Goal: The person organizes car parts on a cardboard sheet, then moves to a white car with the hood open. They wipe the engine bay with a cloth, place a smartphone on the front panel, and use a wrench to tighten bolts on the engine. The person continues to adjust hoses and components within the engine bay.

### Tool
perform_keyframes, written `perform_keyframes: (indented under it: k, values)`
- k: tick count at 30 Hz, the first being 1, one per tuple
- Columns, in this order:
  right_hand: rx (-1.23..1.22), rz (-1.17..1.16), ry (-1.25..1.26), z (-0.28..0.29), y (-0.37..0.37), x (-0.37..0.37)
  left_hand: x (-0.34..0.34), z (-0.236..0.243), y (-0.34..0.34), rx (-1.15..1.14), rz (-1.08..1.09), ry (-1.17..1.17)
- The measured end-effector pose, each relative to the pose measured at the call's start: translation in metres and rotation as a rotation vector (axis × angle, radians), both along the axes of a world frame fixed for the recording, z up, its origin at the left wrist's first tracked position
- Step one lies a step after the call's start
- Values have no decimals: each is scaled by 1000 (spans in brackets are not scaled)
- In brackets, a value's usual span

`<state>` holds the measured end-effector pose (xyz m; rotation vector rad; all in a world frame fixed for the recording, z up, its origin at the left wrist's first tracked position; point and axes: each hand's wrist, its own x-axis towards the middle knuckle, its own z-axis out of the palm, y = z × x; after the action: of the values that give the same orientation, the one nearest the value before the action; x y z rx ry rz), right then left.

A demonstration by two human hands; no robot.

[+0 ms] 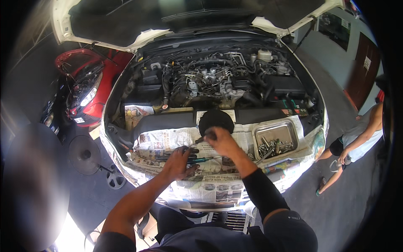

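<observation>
My right hand (224, 145) is closed around a dark-handled tool (210, 134), its exact kind unclear, just below a round black thing (216, 119) on the newspaper. From the tool a thin end points down toward my left hand (179, 163). That hand lies low over the newspaper (218, 178), fingers and thumb apart. A screwdriver with a teal handle (198, 160) lies between its fingers and thumb, and other dark tools are partly hidden under it. Right of my hands, a metal tray (257, 135) holds many bolts and small metal parts (275, 148).
The newspaper covers the front of a car with its hood (168, 17) raised over an exposed engine (210, 77). At left stand a red car (90, 105) with its hood up and a round fan (85, 154). A person (361, 134) is at the right.
</observation>
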<state>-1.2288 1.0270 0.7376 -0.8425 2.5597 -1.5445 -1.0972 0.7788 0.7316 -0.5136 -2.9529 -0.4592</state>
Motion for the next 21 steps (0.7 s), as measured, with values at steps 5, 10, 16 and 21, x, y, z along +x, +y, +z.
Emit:
perform_keyframes:
  k: [5,10,16,21]
  values:
    - [271,-308,218,-34,-17,-120,17,-4,-17,11,207,11]
    - [380,-407,414,-62,-30,-156,13,-24,-31,72,289,-22]
    - [399,-471,572,-61,-37,-147,10,-29,-40,106,223,-13]
    - [500,-518,467,-54,-45,-142,6,-29,-49,233,145,-95]
